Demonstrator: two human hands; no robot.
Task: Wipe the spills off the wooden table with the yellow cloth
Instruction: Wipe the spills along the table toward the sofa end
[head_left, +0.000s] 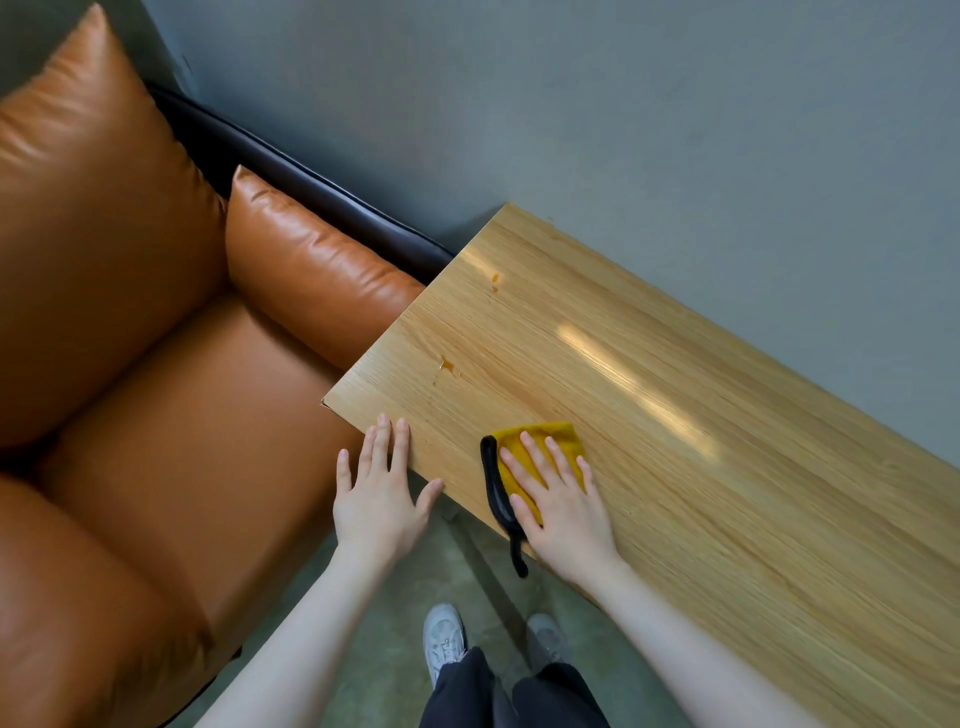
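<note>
The right hand (558, 499) is pressing flat, fingers spread, on the yellow cloth (540, 441) near the wooden table (727, 493) edge; the left hand (382, 493), open, is bracing the corner. Wiping looks underway; next the cloth needs pushing outward toward the amber spills (449, 365), farther drops (494, 280). An orange leather sofa (130, 338) and grey wall (623, 104) are bordering the table.

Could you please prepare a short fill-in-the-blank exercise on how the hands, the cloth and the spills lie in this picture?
1. The right hand presses flat on the folded yellow cloth with a ____ edge strip.
2. The left hand rests its fingers on the light wooden table near its ____.
3. Two small amber spills lie between the cloth and the ____ leather sofa.

Missing words: black; corner; orange
</note>
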